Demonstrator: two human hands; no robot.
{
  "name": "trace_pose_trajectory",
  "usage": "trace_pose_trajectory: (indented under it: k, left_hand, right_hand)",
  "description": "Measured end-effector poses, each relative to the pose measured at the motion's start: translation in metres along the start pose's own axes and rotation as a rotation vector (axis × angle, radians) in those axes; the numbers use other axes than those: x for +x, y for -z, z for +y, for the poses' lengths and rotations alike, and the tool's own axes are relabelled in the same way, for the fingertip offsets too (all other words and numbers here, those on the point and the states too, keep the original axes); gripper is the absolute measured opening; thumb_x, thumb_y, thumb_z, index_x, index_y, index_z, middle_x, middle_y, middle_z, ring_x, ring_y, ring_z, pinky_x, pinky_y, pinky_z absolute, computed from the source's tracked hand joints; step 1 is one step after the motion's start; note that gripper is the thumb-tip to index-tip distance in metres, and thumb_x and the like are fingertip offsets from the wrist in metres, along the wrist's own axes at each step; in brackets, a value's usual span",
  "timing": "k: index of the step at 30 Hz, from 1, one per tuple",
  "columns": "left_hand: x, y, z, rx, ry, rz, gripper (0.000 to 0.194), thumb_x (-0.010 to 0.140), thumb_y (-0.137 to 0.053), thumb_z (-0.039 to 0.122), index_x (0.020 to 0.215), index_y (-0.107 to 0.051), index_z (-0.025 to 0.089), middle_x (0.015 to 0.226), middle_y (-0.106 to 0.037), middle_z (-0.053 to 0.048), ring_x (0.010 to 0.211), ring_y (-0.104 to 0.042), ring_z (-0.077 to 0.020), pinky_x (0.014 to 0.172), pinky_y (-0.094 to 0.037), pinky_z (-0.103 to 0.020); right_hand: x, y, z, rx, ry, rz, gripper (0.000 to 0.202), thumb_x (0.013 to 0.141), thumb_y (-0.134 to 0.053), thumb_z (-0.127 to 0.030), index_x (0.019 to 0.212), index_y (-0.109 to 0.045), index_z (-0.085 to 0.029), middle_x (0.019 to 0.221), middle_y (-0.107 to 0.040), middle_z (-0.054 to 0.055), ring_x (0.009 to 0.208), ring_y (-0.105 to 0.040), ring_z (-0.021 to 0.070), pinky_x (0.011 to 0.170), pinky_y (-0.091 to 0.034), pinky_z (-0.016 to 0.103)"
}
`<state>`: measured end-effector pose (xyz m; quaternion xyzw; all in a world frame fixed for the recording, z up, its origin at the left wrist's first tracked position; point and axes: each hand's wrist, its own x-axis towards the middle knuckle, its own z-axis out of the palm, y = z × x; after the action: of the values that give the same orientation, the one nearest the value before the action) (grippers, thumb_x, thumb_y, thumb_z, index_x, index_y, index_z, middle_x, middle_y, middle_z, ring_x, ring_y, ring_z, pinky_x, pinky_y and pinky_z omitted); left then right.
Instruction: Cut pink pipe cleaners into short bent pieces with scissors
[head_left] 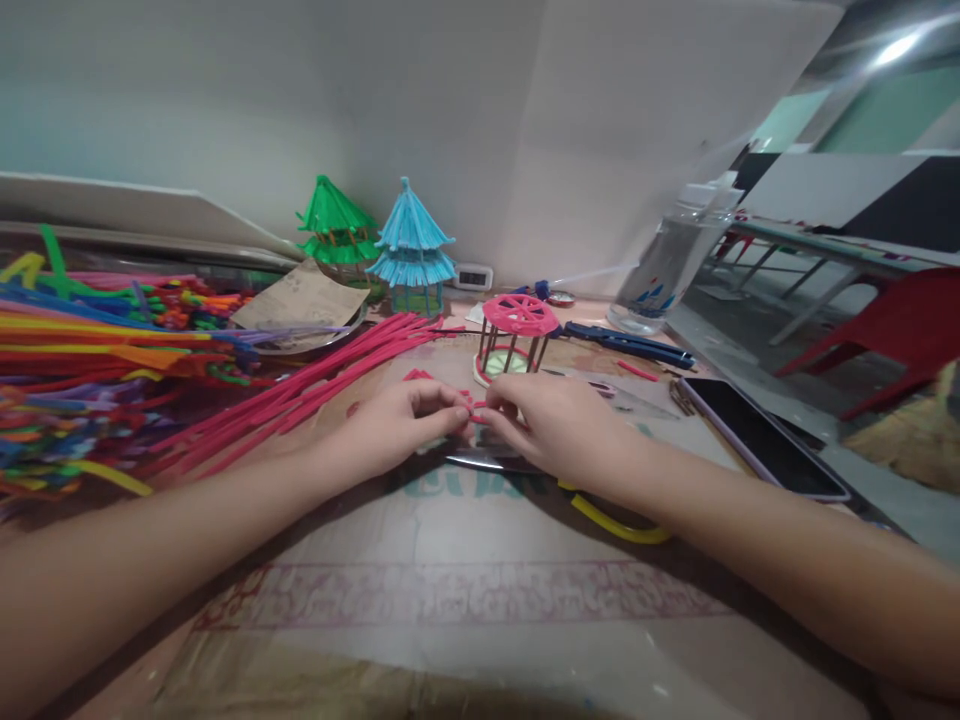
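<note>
Near the middle of the table my left hand [409, 418] pinches a short red piece [478, 412] between thumb and fingertips. My right hand [551, 425] closes on the other end of that small piece, so the fingertips of both hands nearly meet. Just behind them stands a small round frame [519, 316] with a pink spoked top, thin brown posts and a pale base. Long red strips [322, 385] lie in a bundle beyond my left forearm. Under my hands the edge of a shiny dark object [487, 462] shows, mostly hidden.
Green [335, 220] and blue [412, 240] pagoda models stand at the back. Coloured strips [112, 350] pile up at the left. Toward the right are a water bottle [667, 265], a dark cutter [630, 343], a phone [761, 435] and a yellow strip [619, 525].
</note>
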<state>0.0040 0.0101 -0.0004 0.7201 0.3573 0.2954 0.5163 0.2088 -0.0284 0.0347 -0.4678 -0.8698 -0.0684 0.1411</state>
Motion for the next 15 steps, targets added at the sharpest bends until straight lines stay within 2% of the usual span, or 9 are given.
trace_pose_trajectory:
  k: [3,8,11,15]
  left_hand:
    - [0.001,0.002,0.000,-0.022,0.002,0.098,0.024,0.085,-0.062,0.042,0.085,-0.066,0.018,0.083,-0.072,-0.004,0.082,-0.067,-0.0188,0.079,-0.049,-0.030]
    - [0.002,0.004,-0.003,0.060,-0.011,0.234,0.030,0.084,-0.063,0.047,0.087,-0.067,0.017,0.085,-0.071,-0.004,0.080,-0.065,-0.0197,0.077,-0.048,-0.032]
    - [0.001,0.004,-0.002,0.058,-0.007,0.249,0.030,0.084,-0.063,0.047,0.086,-0.068,0.017,0.084,-0.070,-0.003,0.081,-0.064,-0.0194,0.077,-0.049,-0.032]
    - [0.000,0.004,0.003,0.009,0.001,0.239,0.029,0.084,-0.063,0.046,0.085,-0.068,0.017,0.080,-0.069,-0.003,0.082,-0.065,-0.0199,0.077,-0.050,-0.033]
  right_hand:
    - [-0.004,0.010,-0.002,0.028,-0.052,-0.135,0.017,0.092,-0.056,-0.037,0.091,-0.061,-0.021,0.081,-0.071,0.002,0.067,-0.062,0.0165,0.055,-0.028,0.027]
    - [-0.007,0.003,0.008,-0.131,-0.030,-0.188,0.010,0.092,-0.054,-0.026,0.093,-0.061,-0.020,0.088,-0.073,0.006,0.076,-0.066,0.0213,0.057,-0.029,0.030]
    - [-0.005,-0.007,0.014,-0.142,0.007,-0.213,0.013,0.093,-0.050,-0.023,0.089,-0.063,-0.019,0.086,-0.072,0.005,0.076,-0.066,0.0210,0.057,-0.030,0.030]
    - [-0.002,-0.011,0.013,-0.200,0.046,-0.173,0.013,0.092,-0.049,-0.019,0.093,-0.062,-0.018,0.088,-0.070,0.006,0.075,-0.065,0.0201,0.057,-0.029,0.030]
